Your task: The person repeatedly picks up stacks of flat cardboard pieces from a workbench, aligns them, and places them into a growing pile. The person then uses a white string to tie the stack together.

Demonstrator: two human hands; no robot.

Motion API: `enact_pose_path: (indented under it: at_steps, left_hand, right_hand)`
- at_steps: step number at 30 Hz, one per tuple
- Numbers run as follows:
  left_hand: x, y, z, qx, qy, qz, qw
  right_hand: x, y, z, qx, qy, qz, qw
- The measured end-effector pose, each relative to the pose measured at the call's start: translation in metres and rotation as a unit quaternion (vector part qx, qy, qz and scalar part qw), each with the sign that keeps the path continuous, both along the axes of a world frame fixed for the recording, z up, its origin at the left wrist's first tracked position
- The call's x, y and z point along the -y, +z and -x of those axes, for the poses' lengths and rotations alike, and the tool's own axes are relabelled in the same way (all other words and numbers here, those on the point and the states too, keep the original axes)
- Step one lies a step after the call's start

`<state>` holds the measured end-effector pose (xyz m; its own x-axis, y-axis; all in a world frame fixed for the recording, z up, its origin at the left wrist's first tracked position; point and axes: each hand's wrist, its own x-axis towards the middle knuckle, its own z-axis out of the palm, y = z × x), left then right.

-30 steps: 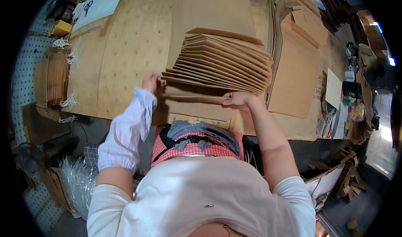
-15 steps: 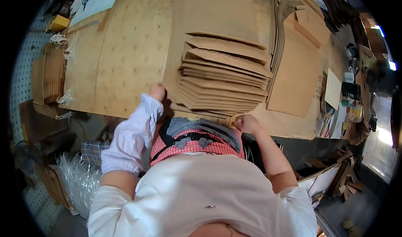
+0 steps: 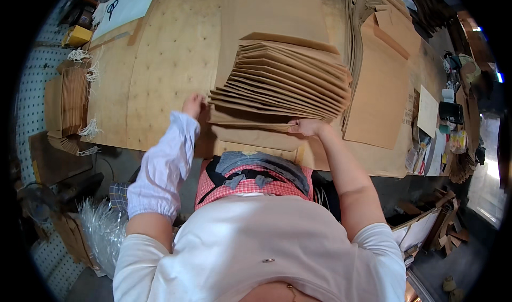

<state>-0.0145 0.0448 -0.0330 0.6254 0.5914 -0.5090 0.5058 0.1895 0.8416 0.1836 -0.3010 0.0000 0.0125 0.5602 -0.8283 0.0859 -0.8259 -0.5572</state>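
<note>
A fanned stack of brown paper bags [image 3: 282, 81] lies on the wooden table in front of me, their folded edges overlapping in a staircase. My right hand [image 3: 310, 127] pinches the edge of the nearest folded paper bag [image 3: 250, 125], at the right end of the row. To the left of the stack, my left hand [image 3: 193, 105] is closed, its fingertips beside the bags' left ends; what it holds, if anything, is too small to make out. One flat brown paper panel [image 3: 256, 137] lies between the stack and my apron.
The plywood table [image 3: 170, 62] spreads leftward, with white-corded brown bags [image 3: 73, 99] at its left edge. Another brown paper pile [image 3: 376, 83] stands right of the stack. A black cup-like container [image 3: 450, 113] and papers sit at the far right. Clear plastic strips [image 3: 104, 232] hang below left.
The stack has spread into an even fan, its near edge shifted. My right hand has moved up from the table's front edge onto the nearest bag; my left has moved slightly up and left.
</note>
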Motion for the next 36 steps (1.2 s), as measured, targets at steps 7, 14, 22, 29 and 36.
enact_pose_path:
  at_steps: [7,14,22,29,36]
  left_hand:
    - [0.065,-0.073,0.051,-0.051,0.086,-0.121,0.988]
    - [0.051,-0.06,0.042,-0.154,-0.065,0.084,0.982]
    - [0.035,-0.021,0.007,-0.206,-0.101,-0.051,0.972]
    - [0.012,0.066,-0.121,-0.055,0.141,0.271,0.951]
    - [0.027,0.099,-0.089,0.014,0.054,0.196,0.979]
  right_hand:
    - [0.021,-0.041,0.011,0.304,0.048,-0.226,0.924]
    - [0.033,-0.053,0.025,0.422,0.062,-0.153,0.892]
    - [0.048,0.05,0.042,0.27,0.16,0.223,0.923]
    - [0.018,-0.008,0.095,0.461,-0.004,-0.273,0.844]
    - [0.004,-0.02,0.033,0.196,0.1,-0.099,0.97]
